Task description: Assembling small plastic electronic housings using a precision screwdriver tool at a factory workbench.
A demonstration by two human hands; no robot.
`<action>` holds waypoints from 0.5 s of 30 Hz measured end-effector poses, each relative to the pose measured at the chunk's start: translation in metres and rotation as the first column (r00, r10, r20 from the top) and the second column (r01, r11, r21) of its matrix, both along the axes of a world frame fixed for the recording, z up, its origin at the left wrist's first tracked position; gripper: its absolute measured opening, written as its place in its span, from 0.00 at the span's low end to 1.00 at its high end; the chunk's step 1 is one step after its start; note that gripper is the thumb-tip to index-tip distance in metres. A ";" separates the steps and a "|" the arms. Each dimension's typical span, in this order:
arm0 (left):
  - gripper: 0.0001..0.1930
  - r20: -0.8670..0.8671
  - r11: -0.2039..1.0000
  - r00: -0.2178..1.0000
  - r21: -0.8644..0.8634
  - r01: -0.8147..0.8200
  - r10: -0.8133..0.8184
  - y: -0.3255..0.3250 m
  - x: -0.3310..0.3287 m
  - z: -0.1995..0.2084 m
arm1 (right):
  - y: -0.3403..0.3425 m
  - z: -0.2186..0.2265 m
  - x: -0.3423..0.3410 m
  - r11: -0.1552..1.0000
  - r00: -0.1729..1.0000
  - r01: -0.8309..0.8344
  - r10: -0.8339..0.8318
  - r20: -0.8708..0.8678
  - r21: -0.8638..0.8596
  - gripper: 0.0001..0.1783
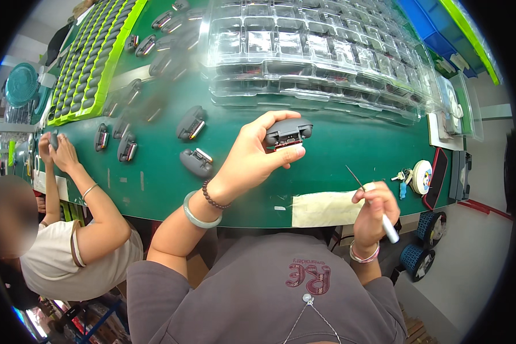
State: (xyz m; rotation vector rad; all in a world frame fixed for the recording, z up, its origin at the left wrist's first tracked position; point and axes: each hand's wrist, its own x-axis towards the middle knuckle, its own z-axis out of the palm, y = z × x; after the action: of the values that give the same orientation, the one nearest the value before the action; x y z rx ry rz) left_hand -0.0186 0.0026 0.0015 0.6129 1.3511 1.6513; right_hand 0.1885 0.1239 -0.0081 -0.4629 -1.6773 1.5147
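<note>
My left hand (252, 149) is raised over the green bench, its fingers and thumb closed round a dark grey plastic device (289, 131). A small port and a red strip show on the side of the device between my fingers. To the right, my right hand (377, 209) grips a thin pointed metal tool (355, 179) with a white handle (390, 229). Its tip points up and left, apart from the device. Below the tool lies a pale yellow cloth or paper (324, 210). Two similar grey devices (191, 122) rest on the bench left of my left hand.
Stacked clear plastic trays (327, 51) fill the back of the green bench (252, 203). A lime-green rack (89, 63) of grey parts stands far left. Keys (403, 176) and a red-edged phone-like slab (437, 178) lie right. A co-worker (80, 246) works on the left.
</note>
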 end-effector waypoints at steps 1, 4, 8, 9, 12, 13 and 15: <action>0.25 0.002 1.000 1.000 -0.003 -0.004 0.004 0.000 0.000 0.001 | -0.004 -0.005 0.005 0.997 0.997 0.007 -0.012 0.074 0.076 0.10; 0.24 0.012 0.999 1.000 -0.023 -0.024 0.024 -0.002 0.001 0.007 | -0.016 -0.015 0.012 0.981 0.972 0.029 -0.072 0.222 0.190 0.08; 0.25 -0.011 1.000 1.000 0.007 0.023 -0.023 -0.004 0.000 0.005 | -0.028 -0.033 0.018 0.956 0.937 0.029 -0.127 0.325 0.291 0.09; 0.25 -0.055 0.999 0.998 0.043 0.031 -0.029 -0.003 0.001 0.005 | -0.027 -0.038 0.019 0.930 0.944 0.030 -0.147 0.296 0.366 0.09; 0.26 -0.083 0.993 0.991 0.045 0.109 -0.105 -0.013 -0.007 0.021 | -0.027 -0.042 0.018 0.923 0.960 -0.002 -0.105 0.258 0.384 0.07; 0.26 -0.217 0.989 0.965 -0.014 0.147 -0.146 -0.024 -0.012 0.028 | -0.027 -0.042 0.019 0.925 0.964 -0.002 -0.099 0.248 0.380 0.07; 0.25 -0.387 0.998 0.920 -0.037 0.048 -0.059 -0.040 -0.024 0.037 | -0.024 -0.042 0.018 0.874 0.947 -0.038 -0.124 0.297 0.485 0.06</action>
State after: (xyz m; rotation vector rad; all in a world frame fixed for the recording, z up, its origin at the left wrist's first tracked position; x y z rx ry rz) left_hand -0.0421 -0.0376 0.0390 0.9925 1.6178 1.5143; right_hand 0.2064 0.1004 -0.0501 -0.4837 -2.2029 0.9579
